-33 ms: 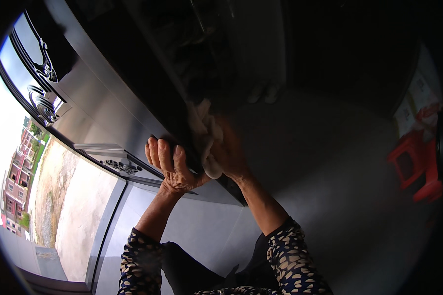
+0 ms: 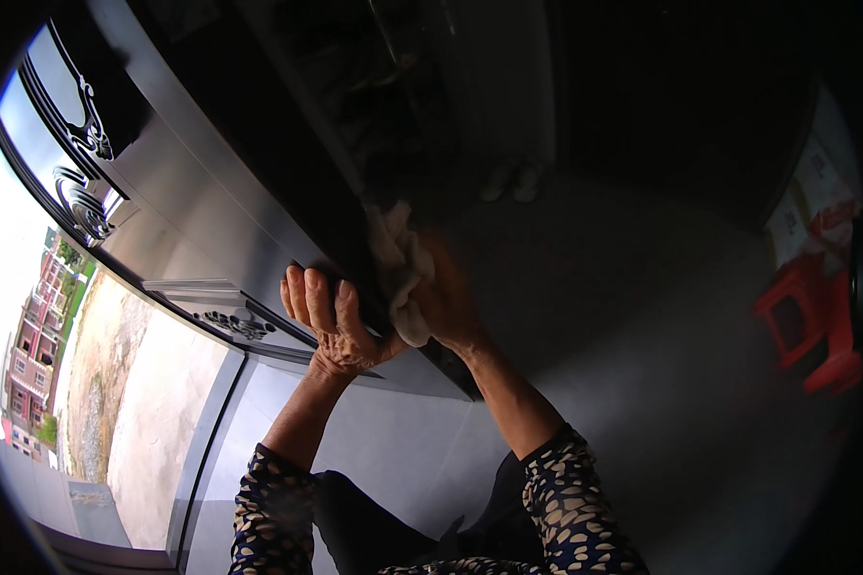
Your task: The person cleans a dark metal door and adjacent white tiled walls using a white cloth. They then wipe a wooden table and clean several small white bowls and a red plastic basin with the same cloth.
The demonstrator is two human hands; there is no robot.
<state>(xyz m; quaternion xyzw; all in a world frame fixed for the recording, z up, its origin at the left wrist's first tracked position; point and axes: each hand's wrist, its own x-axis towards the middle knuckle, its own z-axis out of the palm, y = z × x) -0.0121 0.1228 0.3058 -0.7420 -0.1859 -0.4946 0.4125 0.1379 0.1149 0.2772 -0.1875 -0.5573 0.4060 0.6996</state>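
A dark metal door stands open in front of me, with a carved panel low on its left face. My left hand is closed round the door's edge, its fingers lying on the left face. On the door's dark side, my right hand presses a crumpled pale cloth against the surface near that edge. Shadow hides part of the right hand's fingers, but they are bent over the cloth. The two hands are close together, with the cloth's lower end beside my left thumb.
A red plastic stool stands at the right. Pale shoes lie on the dim floor beyond my hands. At the left, a door sill borders sunlit ground outside, with buildings further off. My knees are below the door.
The cloth has shifted very slightly under my right hand. My left hand keeps its hold on the door's edge.
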